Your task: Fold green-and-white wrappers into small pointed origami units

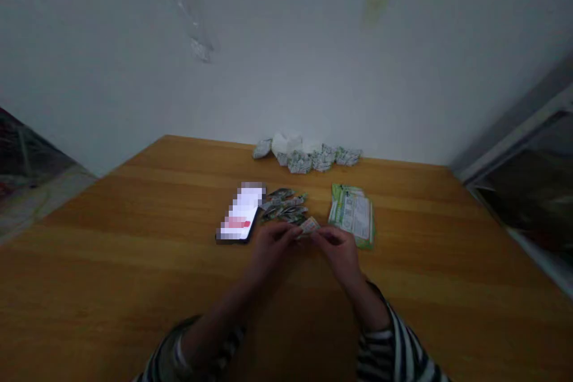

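Folded green-and-white paper packet [309, 225] pinched between fingertips of left hand [272, 249] and right hand [339, 252], both nearly closed; forearms angled inward; striped sleeves [389, 346] near wrists; folded packets [283, 206] just ahead; printed sheets [353, 215] just right; phone [239, 212] just left, on wooden table [134, 239].

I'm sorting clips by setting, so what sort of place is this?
Probably a plain indoor room, perhaps in a home, though the view is narrow: a wooden table stands against a white wall, with a smartphone and folded green-and-white paper lying on it.
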The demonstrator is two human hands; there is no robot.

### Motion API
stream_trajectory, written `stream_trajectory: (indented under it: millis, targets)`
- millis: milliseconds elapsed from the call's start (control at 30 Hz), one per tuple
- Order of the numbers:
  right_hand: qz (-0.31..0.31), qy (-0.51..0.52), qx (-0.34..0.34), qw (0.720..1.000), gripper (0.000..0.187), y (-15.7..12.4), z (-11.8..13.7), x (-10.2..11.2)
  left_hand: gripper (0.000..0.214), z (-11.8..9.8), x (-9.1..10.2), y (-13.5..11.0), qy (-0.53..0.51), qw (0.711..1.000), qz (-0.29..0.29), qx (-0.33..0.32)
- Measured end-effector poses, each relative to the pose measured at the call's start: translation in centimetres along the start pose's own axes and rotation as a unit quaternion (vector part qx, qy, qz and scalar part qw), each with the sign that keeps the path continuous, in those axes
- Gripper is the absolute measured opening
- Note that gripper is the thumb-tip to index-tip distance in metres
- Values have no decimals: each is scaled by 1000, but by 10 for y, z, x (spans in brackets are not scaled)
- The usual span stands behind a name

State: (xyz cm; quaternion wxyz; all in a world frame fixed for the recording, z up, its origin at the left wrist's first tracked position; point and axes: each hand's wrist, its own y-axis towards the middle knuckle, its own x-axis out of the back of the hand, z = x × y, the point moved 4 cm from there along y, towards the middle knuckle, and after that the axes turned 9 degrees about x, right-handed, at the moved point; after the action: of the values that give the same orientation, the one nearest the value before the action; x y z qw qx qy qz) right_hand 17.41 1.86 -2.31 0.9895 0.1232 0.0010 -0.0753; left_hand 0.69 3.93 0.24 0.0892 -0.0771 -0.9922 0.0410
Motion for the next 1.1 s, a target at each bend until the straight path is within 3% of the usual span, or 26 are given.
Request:
stream_trajectory:
  millis: [67, 167, 300, 467, 700, 933, 1100]
  targets:
    - [-32, 4, -11, 999, 13, -1, -3, 2, 13, -2, -2, -2, -5, 1000, 4, -10]
    - [-46, 36, -26, 998, 13, -2, -4, 0, 17, -4, -1, -6, -13, 999, -16, -26]
    - [-9, 94, -40, 995, 15, -3, -2, -9, 16, -2, 4, -7, -16, 997, -60, -42]
    - [0, 83, -37, 996, 14, -1, -4, -6, 13, 1, -1, -4, 18, 997, -64, -41]
    - [-73, 56, -25, 995, 13, -5, 5, -6, 15, 7, -9, -8, -96, 986, -96, 97]
    - [-111, 54, -43, 991, 19, -8, 5, -8, 24, 12, -17, -10, -149, 978, -78, 121]
    - [-126, 35, -32, 991, 17, -8, 5, -6, 23, 10, -15, -10, -146, 974, -106, 139]
